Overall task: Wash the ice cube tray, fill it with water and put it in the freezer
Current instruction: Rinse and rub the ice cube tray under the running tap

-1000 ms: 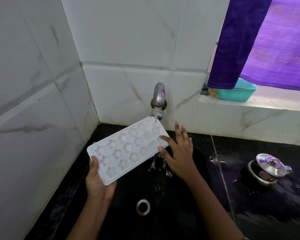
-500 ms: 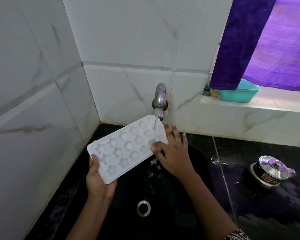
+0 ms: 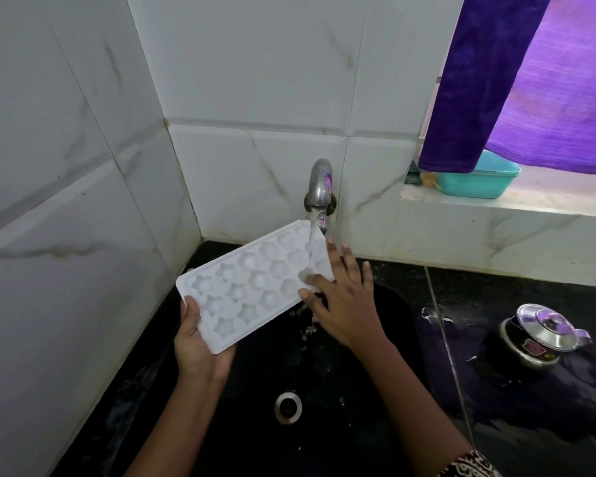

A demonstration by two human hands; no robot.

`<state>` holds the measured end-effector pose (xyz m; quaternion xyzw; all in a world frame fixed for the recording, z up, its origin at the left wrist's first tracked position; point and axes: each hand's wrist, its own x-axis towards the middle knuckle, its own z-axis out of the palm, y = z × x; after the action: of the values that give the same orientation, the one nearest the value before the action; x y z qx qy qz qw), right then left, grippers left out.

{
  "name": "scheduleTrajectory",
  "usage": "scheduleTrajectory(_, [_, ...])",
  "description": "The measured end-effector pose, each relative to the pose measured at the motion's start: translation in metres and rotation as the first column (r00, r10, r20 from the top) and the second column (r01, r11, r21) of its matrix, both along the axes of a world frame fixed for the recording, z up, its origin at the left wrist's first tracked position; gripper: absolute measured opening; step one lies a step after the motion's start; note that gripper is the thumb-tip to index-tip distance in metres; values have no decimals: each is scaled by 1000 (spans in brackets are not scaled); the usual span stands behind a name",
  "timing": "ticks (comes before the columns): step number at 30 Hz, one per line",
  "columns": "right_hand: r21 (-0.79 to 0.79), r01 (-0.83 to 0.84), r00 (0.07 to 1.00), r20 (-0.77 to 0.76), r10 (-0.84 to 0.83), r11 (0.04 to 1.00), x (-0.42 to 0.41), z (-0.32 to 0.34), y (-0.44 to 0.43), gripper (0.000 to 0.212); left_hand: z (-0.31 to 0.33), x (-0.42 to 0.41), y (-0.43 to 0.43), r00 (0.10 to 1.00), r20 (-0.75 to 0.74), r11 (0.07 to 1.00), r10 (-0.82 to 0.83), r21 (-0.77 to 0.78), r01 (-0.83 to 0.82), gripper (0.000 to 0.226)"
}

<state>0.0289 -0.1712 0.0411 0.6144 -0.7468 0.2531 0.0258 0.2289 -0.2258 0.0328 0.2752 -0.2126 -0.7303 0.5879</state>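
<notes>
here, a person rinses a white ice cube tray (image 3: 255, 284) under a running wall tap (image 3: 319, 187) above a black sink (image 3: 358, 390). the left hand (image 3: 200, 342) grasps the tray's near short end, thumb lying on the top rim and palm cupped beneath it. the tray is held tilted, its far end raised toward the spout, where a thin stream of water (image 3: 312, 235) lands on the far corner. the right hand (image 3: 341, 297) lies open against the tray's right edge, fingers spread and fingertips resting on the wetted cells, clasping nothing. drops fall from the tray's lower edge into the basin, just beside the right wrist. the tray's cells are star-shaped and round moulds in three rows. a round metal drain (image 3: 288, 407) sits in the sink floor, below and between the two forearms. on the wet black counter (image 3: 530, 425) to the right stands a small steel pot with a lid (image 3: 541, 335), well apart from the hands. on the marble window ledge (image 3: 496, 215) behind it rests a turquoise plastic tub (image 3: 479, 184), partly hidden by a hanging purple curtain (image 3: 530, 80). grey-veined white tiles (image 3: 255, 98) cover the corner walls behind the tap.
</notes>
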Motion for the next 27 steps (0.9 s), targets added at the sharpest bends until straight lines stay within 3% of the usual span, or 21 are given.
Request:
scheduleTrajectory(5, [-32,1,1000,-2,-1,999,12,-2,-1,57,0,-4,2,1000,3,1000,-6,2,6,61])
scheduleTrajectory(10, [-13,34,999,-5,-34,999,-1,-3,2,41,-3,-2,3,999,30,1000,-11,-14,12,60])
scheduleTrajectory(14, [18,-2,1000,-28,3,1000,12,-8,1,52,-3,-2,2,999,34,1000,6,-13,-6,61])
scheduleTrajectory(18, [0,35,999,-5,-35,999,2,-6,3,42,-5,-2,3,999,37,1000,-2,-13,2,61])
scheduleTrajectory(22, [13,7,1000,-14,-6,1000,12,-6,0,53,-4,-5,3,1000,3,1000,11,8,-11,59])
scheduleTrajectory(27, [-5,45,999,0,-45,999,3,-3,1,46,-6,-6,3,1000,22,999,1,-38,0,57])
